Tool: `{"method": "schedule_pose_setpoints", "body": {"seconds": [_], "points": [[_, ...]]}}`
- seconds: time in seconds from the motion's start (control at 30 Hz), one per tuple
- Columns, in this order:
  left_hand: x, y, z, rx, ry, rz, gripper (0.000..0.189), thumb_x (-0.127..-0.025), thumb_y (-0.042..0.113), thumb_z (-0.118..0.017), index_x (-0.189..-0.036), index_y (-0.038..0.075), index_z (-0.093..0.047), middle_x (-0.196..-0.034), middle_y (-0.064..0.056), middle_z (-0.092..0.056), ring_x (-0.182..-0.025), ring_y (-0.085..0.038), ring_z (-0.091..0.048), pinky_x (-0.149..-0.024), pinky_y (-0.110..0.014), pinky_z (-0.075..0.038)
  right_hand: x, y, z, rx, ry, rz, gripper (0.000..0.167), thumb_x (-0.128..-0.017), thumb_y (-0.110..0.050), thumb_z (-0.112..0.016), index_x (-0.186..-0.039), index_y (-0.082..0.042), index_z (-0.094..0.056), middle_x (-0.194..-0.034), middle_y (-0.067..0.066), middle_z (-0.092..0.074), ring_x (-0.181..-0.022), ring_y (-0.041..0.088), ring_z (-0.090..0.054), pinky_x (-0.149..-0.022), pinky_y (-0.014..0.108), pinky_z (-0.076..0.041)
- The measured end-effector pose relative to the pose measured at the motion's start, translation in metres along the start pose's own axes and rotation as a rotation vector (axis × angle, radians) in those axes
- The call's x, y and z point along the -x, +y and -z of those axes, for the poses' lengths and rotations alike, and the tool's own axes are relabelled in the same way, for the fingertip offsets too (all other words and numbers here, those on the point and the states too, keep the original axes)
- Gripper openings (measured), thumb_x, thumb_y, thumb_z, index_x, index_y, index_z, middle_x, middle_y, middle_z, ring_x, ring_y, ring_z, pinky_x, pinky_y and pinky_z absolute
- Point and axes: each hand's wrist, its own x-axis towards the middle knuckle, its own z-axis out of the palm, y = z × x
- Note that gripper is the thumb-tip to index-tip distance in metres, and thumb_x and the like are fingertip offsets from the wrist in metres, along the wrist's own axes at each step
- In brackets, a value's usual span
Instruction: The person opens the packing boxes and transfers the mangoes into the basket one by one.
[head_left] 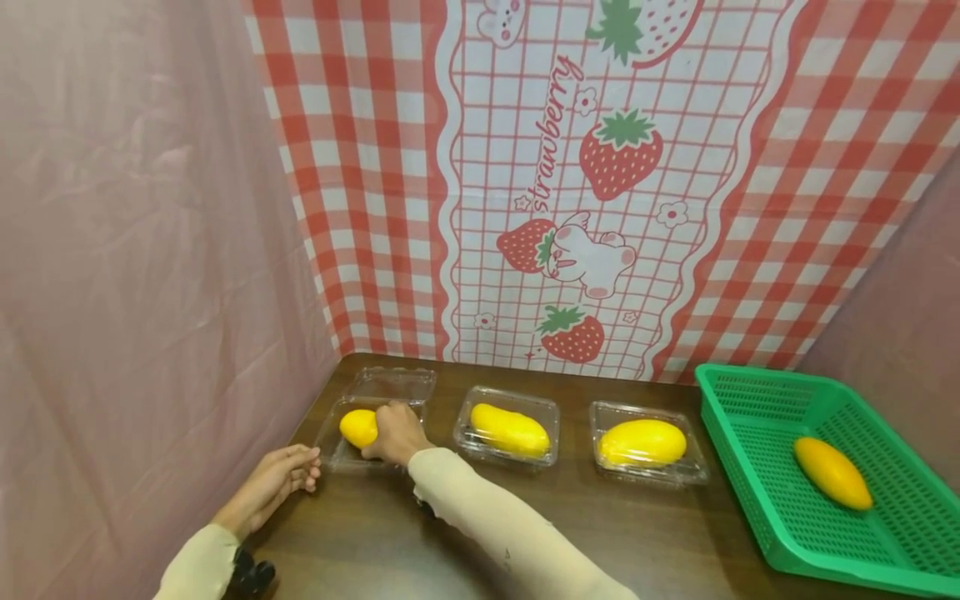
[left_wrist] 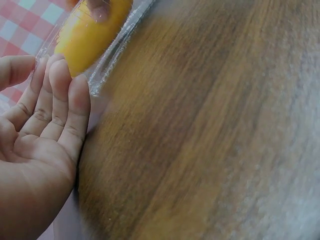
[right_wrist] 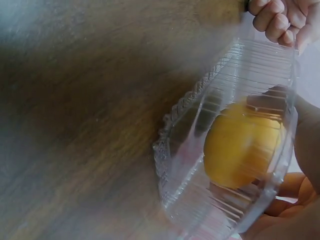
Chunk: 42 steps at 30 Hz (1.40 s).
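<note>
A yellow mango [head_left: 357, 428] lies in a clear plastic clamshell box [head_left: 393, 384] whose lid stands open at the back. My right hand [head_left: 399, 432] reaches into the box and grips the mango's right end. The right wrist view shows thumb and fingers on opposite sides of the mango [right_wrist: 240, 150], seen through the ribbed plastic wall. Just left of the box is my left hand [head_left: 273, 483], palm up with loosely bent fingers and holding nothing. In the left wrist view its fingertips [left_wrist: 60, 82] are close to the box's edge; whether they touch it I cannot tell.
Two closed clear boxes, the middle one [head_left: 506, 392] and the right one [head_left: 693, 467], each contain a yellow mango. At the right, a green plastic basket [head_left: 738, 475] holds one orange-yellow mango [head_left: 834, 473]. A checked strawberry cloth [head_left: 480, 292] hangs behind the wooden table [head_left: 360, 542].
</note>
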Motion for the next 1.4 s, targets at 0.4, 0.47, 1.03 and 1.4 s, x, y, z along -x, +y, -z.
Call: {"method": "schedule_pose_setpoints", "body": {"seconds": [0.4, 0.47, 1.03, 1.4], "points": [[0.000, -0.002, -0.002, 0.017, 0.031, 0.004, 0.024, -0.107, 0.022, -0.057, -0.104, -0.002, -0.059, -0.093, -0.008, -0.062, -0.080, -0.016, -0.061, -0.075, -0.031, -0.057, 0.003, 0.006, 0.012, 0.013, 0.036, 0.050, 0.041, -0.068, -0.040, -0.093, -0.082, -0.012, -0.066, -0.078, -0.001, -0.056, -0.070, 0.014, -0.053, -0.065, 0.029, -0.050], [0.000, -0.002, -0.002, 0.019, 0.032, 0.004, 0.024, -0.107, 0.022, -0.057, -0.104, -0.002, -0.060, -0.094, -0.007, -0.062, -0.081, -0.017, -0.061, -0.075, -0.031, -0.057, 0.004, 0.007, 0.015, 0.002, 0.034, 0.051, 0.041, -0.068, -0.040, -0.093, -0.083, -0.012, -0.067, -0.078, -0.001, -0.055, -0.070, 0.014, -0.052, -0.065, 0.029, -0.050], [0.003, -0.001, 0.000, 0.008, 0.020, -0.011, 0.024, -0.106, 0.022, -0.057, -0.102, -0.001, -0.062, -0.094, -0.006, -0.064, -0.082, -0.016, -0.062, -0.076, -0.031, -0.057, 0.012, 0.020, 0.043, -0.035, 0.023, 0.061, 0.041, -0.071, -0.038, -0.091, -0.088, -0.009, -0.067, -0.078, -0.001, -0.054, -0.073, 0.014, -0.049, -0.064, 0.026, -0.046], [0.001, -0.001, -0.002, 0.006, 0.013, -0.012, 0.024, -0.106, 0.021, -0.058, -0.102, -0.002, -0.062, -0.094, -0.006, -0.063, -0.082, -0.016, -0.063, -0.076, -0.032, -0.057, 0.018, 0.032, 0.063, -0.041, 0.031, 0.072, 0.041, -0.074, -0.037, -0.089, -0.096, -0.009, -0.069, -0.081, -0.002, -0.056, -0.074, 0.013, -0.051, -0.065, 0.025, -0.047]]}}
